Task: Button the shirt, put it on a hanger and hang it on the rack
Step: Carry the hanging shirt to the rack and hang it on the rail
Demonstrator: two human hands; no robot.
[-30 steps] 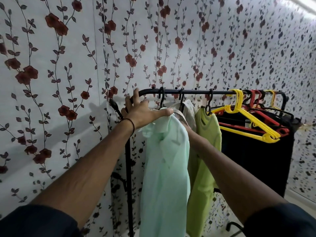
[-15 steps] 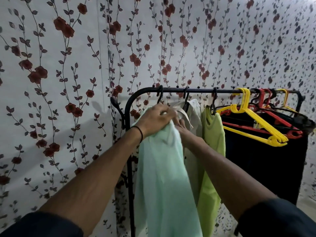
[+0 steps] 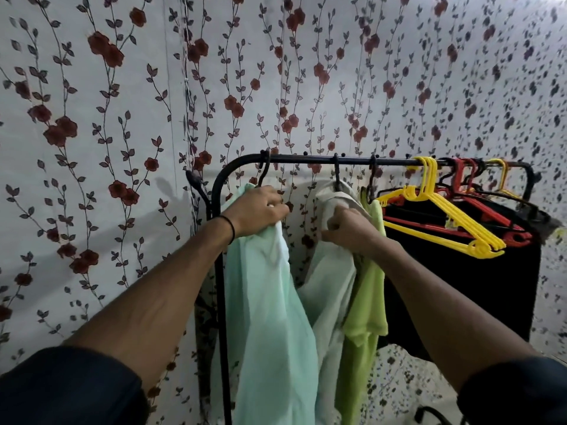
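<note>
A mint green shirt (image 3: 270,317) hangs from a black hanger (image 3: 264,173) hooked at the left end of the black rack rail (image 3: 306,158). My left hand (image 3: 260,210) is shut on the shirt's shoulder just under that hook. To its right, an off-white shirt (image 3: 331,289) hangs on a second black hanger (image 3: 337,176); my right hand (image 3: 346,228) grips its shoulder cloth. A gap of wall shows between the two shirts.
A lime green shirt (image 3: 368,296) hangs right of the off-white one. Further right, yellow hangers (image 3: 454,222) and red hangers (image 3: 460,179) hang bare above black cloth (image 3: 460,296). The floral wall (image 3: 122,118) stands close behind the rack. The rack's black upright (image 3: 221,302) runs down at the left.
My hands have pulled apart: the left slid the mint shirt left along the rail, the right took hold of the off-white shirt. A gap has opened between them.
</note>
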